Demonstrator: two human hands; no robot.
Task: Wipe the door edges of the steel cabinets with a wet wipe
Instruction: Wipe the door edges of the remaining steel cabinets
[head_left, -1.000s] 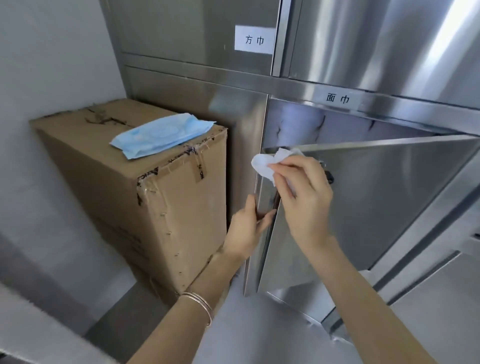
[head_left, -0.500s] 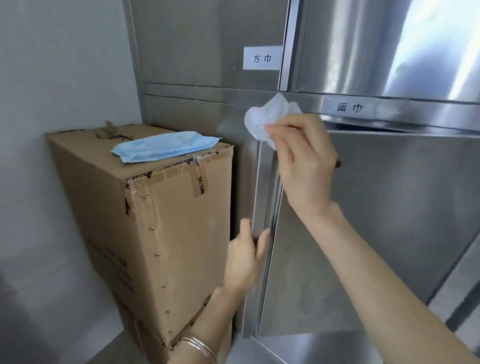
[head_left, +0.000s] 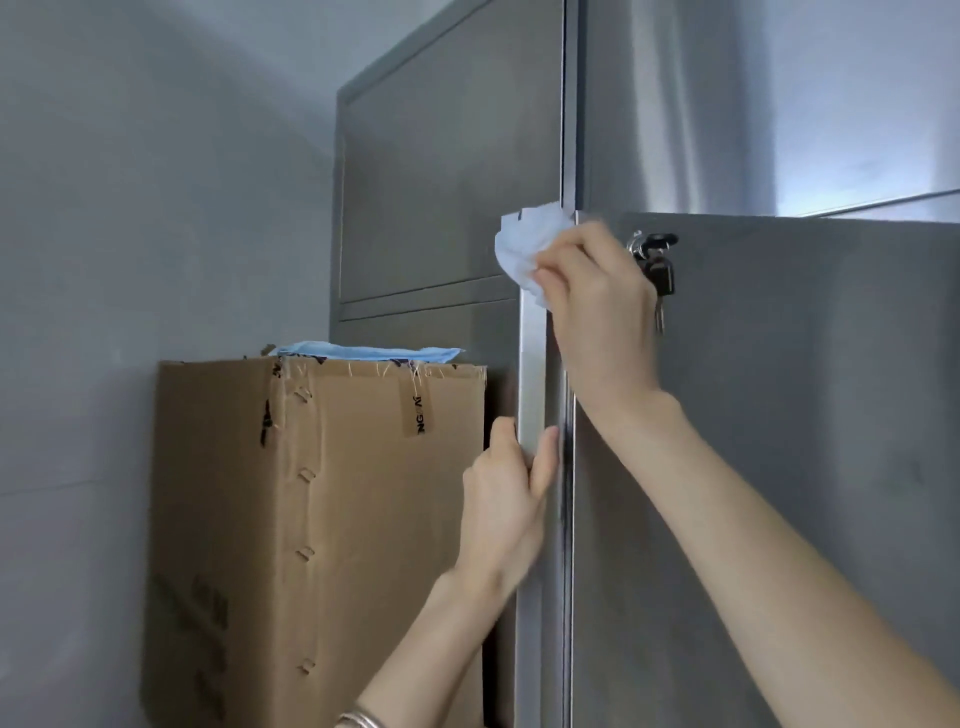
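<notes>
Head view: the right hand (head_left: 597, 312) pinches the crumpled wet wipe (head_left: 524, 249) and presses it on the top corner of the open door (head_left: 779, 415), right where the door edge (head_left: 532, 364) begins. Half a second ago the wet wipe was lifted just above that corner; now it sits on the steel again. The camera has also sunk, so the door top is seen level rather than from above. The left hand (head_left: 506, 499) has kept its place lower down, with thumb and fingers curled round the door edge to hold the door steady. Keys (head_left: 657, 270) hang from the lock just beside the right hand. A blue pack (head_left: 363, 351) lies on the cardboard box (head_left: 337, 519) next to the cabinet (head_left: 447, 182).

With the wet wipe set at the upper end, a downward stroke along the door edge looks ready to start. The left hand lies in that path and would probably have to shift.
</notes>
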